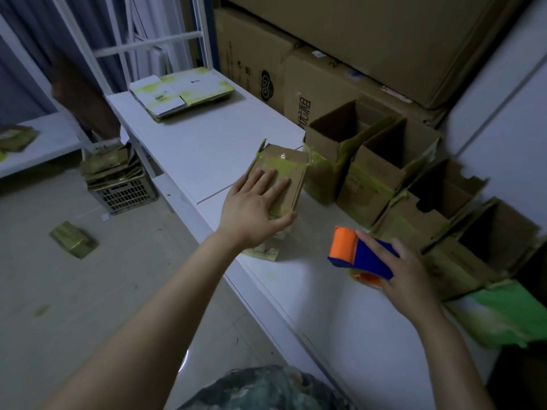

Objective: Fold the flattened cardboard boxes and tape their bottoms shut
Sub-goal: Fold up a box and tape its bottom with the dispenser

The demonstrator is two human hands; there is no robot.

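Head view: the left hand (254,208) lies flat, fingers straight and slightly spread, pressing on the taped bottom of an upturned cardboard box (281,173) on the white table (207,146). Right hand (405,270) curls its fingers around the blue-and-orange tape dispenser (358,253), low over the table. Folded open boxes (393,179) line up just beyond, flattened boxes (180,91) stacked at the far end.

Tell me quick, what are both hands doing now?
Left hand: open, fingers pressed flat on the cardboard box.
Right hand: holds the tape dispenser.
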